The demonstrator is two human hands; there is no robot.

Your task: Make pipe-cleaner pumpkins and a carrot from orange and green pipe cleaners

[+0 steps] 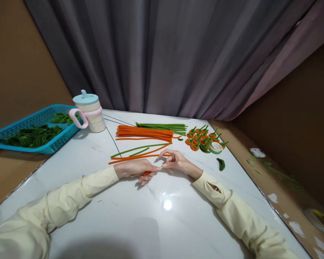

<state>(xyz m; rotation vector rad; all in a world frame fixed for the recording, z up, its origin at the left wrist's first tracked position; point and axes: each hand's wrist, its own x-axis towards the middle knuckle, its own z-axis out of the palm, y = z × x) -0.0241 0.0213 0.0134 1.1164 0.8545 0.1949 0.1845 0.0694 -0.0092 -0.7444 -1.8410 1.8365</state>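
Observation:
My left hand (136, 168) rests on the white table (162, 216), fingers curled around a small orange piece at its fingertips. My right hand (176, 161) meets it fingertip to fingertip and pinches an orange pipe cleaner (135, 157) that lies leftward across the table. A green pipe cleaner (136, 148) lies just beyond. Farther back lie a bundle of orange pipe cleaners (144, 132) and a bundle of green ones (163, 126). Several finished orange-and-green pieces (202, 138) sit at the right.
A blue plastic basket (24, 124) with green leaf shapes stands at the far left. A lidded cup with a pink handle (89, 111) is beside it. A roll of green tape (216, 147) and a loose green leaf (221, 164) lie right. Grey curtain behind.

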